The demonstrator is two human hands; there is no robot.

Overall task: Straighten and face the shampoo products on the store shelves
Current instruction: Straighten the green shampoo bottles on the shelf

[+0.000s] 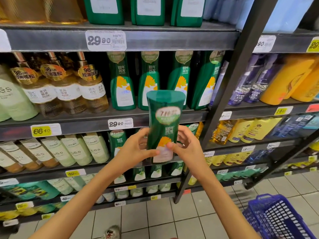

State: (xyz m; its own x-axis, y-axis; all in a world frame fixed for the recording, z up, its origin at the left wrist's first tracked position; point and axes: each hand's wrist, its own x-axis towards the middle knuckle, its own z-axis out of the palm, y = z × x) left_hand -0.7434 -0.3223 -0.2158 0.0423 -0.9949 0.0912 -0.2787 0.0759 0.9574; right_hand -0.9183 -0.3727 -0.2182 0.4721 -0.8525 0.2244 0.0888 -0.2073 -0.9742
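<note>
Dark metal shelving [51, 40] stocked with rows of shampoo fills the view, and a blue basket [276, 218] shows over the tiled floor [155, 218] at the lower right. A row of green bottles [122, 83] stands label-forward on the middle shelf. In front of it, off the shelves, a matching green shampoo bottle [164, 118] is upright in mid-air with its label facing the camera. The left hand [136, 149] and right hand [186, 145] both grip its lower half, fingers curled behind and thumbs on the front label, near a white price tag [120, 124] reading 29.90.
</note>
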